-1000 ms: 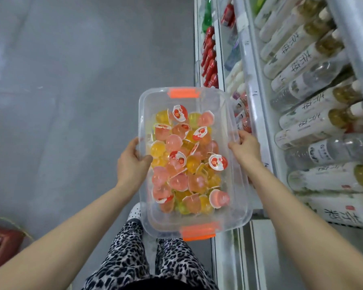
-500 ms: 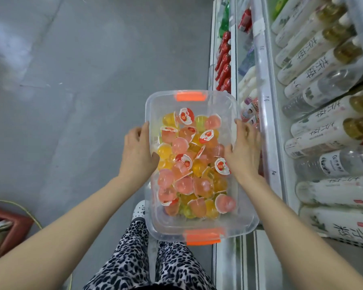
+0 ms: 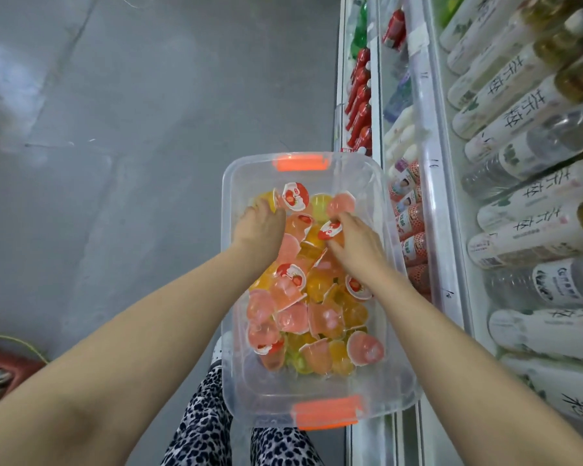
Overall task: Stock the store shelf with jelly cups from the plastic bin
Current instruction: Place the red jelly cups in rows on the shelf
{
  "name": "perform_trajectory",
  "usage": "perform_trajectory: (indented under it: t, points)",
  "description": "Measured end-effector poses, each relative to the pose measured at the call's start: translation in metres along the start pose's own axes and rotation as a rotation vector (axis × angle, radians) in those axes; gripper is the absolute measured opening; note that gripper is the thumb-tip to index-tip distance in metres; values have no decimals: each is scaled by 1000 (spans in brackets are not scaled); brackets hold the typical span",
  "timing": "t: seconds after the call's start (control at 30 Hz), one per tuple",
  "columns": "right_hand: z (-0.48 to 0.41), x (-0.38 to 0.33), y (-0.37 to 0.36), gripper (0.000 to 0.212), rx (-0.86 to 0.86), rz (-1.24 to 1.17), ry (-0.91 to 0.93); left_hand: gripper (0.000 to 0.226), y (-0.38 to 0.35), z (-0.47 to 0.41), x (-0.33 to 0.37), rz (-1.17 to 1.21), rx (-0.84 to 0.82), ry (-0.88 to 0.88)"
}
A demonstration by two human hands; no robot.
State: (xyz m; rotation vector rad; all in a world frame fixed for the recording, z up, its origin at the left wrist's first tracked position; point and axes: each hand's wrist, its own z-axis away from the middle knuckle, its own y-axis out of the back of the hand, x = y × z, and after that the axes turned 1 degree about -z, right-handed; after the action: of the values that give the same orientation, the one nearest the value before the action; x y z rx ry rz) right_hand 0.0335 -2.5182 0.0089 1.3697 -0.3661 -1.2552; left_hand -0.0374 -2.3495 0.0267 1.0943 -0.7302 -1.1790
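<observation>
fingers (image 3: 340,217) of the right hand (image 3: 355,238) are curling round a red-lidded cup (image 3: 330,229) near the far end of the bin (image 3: 317,390). the left hand (image 3: 260,227) is reaching down among the jelly cups (image 3: 303,311), its fingertips hidden, so i cannot tell whether it is holding one. stocking is looking barely begun: the bin is sitting heaped, and no jelly cup is showing on the shelf (image 3: 431,210). the bin is lying mouth up just beside the shelf front, its long axis running away from the person, along the shelf, orange handles (image 3: 300,163) at either end.
</observation>
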Motion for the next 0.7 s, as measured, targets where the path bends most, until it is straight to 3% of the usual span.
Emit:
perform_trajectory:
  t: [0.23, 0.3, 0.47, 0.6, 0.7]
  points:
    - [26, -4, 12, 68, 125, -135, -30, 79, -17, -8, 3, 112, 0, 49]
    - [37, -7, 18, 67, 160, -167, -35, 74, -19, -7, 2, 102, 14, 49]
    - [74, -14, 27, 57, 267, -196, -112, 29, -14, 3, -5, 19, 41, -12]
    - [111, -24, 28, 54, 360, -204, -153, 28, -6, 10, -7, 78, 11, -102]
    - [135, -30, 23, 43, 437, -208, -170, 47, -13, 3, -11, 225, 0, -111]
